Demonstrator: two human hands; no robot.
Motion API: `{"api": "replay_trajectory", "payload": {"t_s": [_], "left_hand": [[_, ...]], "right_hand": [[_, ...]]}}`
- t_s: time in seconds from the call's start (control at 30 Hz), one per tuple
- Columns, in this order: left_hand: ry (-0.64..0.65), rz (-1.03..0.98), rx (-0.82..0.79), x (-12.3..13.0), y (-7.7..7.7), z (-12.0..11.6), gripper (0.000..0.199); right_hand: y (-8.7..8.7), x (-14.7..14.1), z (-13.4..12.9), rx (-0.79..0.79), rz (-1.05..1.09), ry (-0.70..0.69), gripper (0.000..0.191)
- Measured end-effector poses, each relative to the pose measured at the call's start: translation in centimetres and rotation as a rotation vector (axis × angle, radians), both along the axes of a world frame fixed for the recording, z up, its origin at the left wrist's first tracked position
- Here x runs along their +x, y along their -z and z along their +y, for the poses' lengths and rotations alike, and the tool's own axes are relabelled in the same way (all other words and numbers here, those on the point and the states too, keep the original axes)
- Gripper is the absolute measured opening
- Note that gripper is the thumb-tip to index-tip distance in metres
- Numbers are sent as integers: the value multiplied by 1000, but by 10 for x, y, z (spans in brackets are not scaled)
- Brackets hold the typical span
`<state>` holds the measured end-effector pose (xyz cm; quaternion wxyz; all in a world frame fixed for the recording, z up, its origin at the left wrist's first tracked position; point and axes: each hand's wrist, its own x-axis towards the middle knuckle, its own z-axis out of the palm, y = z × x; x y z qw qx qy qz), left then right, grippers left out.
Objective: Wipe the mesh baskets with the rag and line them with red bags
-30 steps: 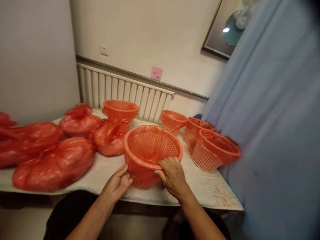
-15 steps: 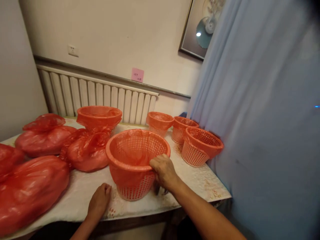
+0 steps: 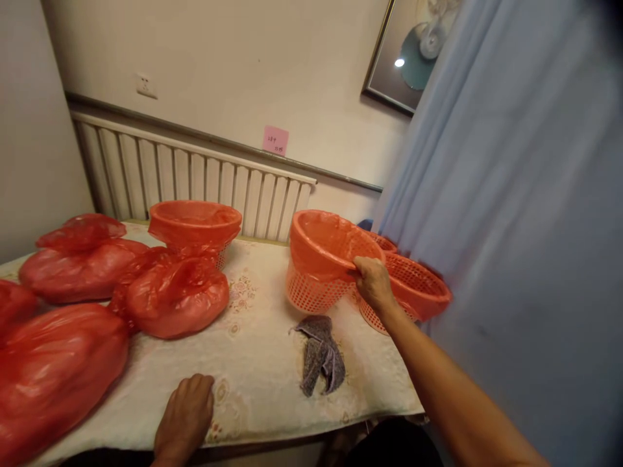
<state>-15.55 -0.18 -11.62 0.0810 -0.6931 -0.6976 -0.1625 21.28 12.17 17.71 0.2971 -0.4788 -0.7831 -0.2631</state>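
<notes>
My right hand (image 3: 374, 283) grips the rim of an orange perforated plastic basket (image 3: 316, 288) lined with a red plastic bag, toward the back right of the table. The basket is tilted, and other baskets are partly hidden behind it. My left hand (image 3: 185, 415) rests on the tablecloth near the front edge, fingers curled under and the fingertips hidden. On the cloth between my hands lies a crumpled dark grey-purple rag (image 3: 321, 355).
Several filled red plastic bags (image 3: 178, 295) lie on the left of the table (image 3: 263, 363). A lined basket (image 3: 195, 224) stands at the back, another (image 3: 413, 285) at the right by the blue curtain (image 3: 516, 227). Behind are a radiator (image 3: 204, 165) and a wall.
My right hand has carried the lined basket from the front middle to the back right, and it is tilted. The rag now shows fully. My left hand is slightly lower.
</notes>
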Motion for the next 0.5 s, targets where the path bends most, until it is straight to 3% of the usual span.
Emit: {"api": "replay_trajectory", "payload": {"t_s": [0.1,0.27,0.5], "left_hand": [[-5,-4,-10,1,-3,0,26],[-16,-38,-45,1,-1,1,26],[3,-96,-109,-6,9,8,26]], "right_hand": [[22,14,23,-26,-51,122,18],[55,28,49,-61,-78,169,19],[75,32,71,-127,-124,196,18]]}}
